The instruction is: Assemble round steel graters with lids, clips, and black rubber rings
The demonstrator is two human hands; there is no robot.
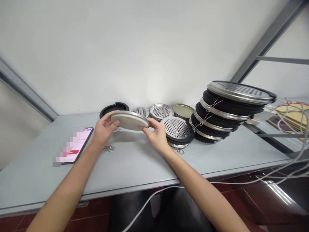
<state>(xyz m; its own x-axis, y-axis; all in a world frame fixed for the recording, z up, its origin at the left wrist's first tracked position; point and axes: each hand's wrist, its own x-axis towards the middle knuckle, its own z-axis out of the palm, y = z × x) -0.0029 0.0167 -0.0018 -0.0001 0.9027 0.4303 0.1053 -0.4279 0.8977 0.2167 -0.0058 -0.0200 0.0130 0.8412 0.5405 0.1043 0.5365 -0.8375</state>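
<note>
My left hand [104, 128] and my right hand [155, 132] hold a round, shallow metal lid [129, 121] between them, tilted above the table. Thumbs press its near face and fingers wrap the rim on either side. Behind it are a black ring [106, 111] with a notch and a grater-like perforated disc [141, 112], both partly hidden. Beside my right hand lies a perforated metal disc [176, 127] in a black ring. Several bent wire clips [109, 148] lie below the lid; another wire clip [180, 151] is by the disc.
A leaning stack [214, 114] of black rings and metal discs stands at the right. Further back are another perforated disc [161, 111] and a greenish round lid [183, 111]. A phone [77, 145] lies left on the grey table [130, 174]. White cables [296, 151] hang at the right.
</note>
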